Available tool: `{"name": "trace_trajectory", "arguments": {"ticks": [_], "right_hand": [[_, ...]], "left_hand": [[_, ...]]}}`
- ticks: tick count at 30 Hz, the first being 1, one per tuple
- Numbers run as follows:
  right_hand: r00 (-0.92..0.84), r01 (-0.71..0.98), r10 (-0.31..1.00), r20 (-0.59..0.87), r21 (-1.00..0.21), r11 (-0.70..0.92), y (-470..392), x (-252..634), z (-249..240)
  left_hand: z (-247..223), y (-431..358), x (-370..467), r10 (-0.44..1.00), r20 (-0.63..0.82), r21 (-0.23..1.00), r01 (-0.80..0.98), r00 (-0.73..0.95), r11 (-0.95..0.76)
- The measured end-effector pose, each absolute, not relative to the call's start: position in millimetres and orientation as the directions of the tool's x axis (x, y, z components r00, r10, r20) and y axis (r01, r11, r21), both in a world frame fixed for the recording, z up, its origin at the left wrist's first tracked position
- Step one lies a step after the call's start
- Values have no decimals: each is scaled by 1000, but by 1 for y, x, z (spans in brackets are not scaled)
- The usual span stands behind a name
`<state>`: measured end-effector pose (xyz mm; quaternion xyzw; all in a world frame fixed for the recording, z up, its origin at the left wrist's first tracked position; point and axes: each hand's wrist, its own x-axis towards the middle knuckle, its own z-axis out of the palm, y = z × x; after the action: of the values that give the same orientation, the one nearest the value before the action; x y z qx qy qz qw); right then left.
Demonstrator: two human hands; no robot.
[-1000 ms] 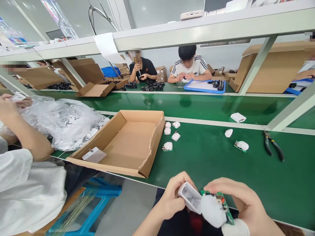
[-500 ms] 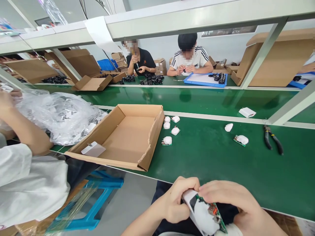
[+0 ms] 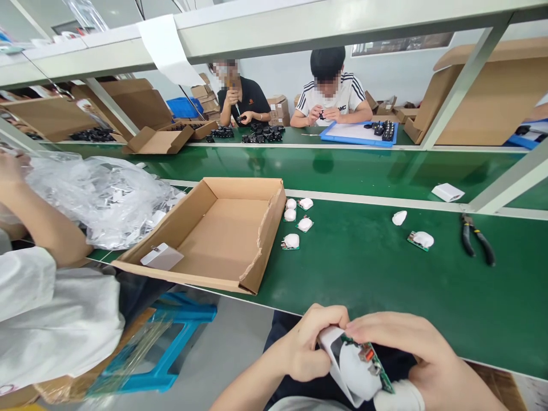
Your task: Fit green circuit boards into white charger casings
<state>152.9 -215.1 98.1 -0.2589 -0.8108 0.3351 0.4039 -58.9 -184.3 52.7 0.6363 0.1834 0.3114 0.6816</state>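
Observation:
Low at the table's near edge, my left hand (image 3: 310, 349) is closed around a white plastic housing (image 3: 329, 338). My right hand (image 3: 405, 337) grips a green circuit board (image 3: 386, 381), its fingertips on the board's upper end and its thumb, wrapped in a white cover, near the lower end. A white putty-like lump (image 3: 356, 368) bulges from the board, beside an orange-red part. The board sits tilted, partly inside the housing's opening; how deep it goes is hidden.
An open cardboard box (image 3: 214, 240) holds one white housing (image 3: 161, 257). Several putty-covered boards (image 3: 291, 241) lie beside it. Farther right are another board (image 3: 421, 240), a white lump (image 3: 399, 217) and pliers (image 3: 477, 240). A white housing (image 3: 447, 192) rests on the green belt. Co-workers sit left and opposite.
The white housing on the belt has shifted right. My hands keep their grip, with the housing and board turned slightly. The camera view has tilted a little.

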Motion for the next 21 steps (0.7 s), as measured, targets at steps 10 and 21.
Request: {"name": "trace_trajectory", "arguments": {"ticks": [10, 21], "right_hand": [[-564, 180, 690, 454, -748, 639, -219, 154, 98], [-434, 186, 874, 219, -927, 324, -211, 151, 86]], "left_hand": [[54, -183, -61, 623, 166, 985, -157, 764, -71], [35, -179, -47, 707, -19, 900, -296, 707, 320]]}}
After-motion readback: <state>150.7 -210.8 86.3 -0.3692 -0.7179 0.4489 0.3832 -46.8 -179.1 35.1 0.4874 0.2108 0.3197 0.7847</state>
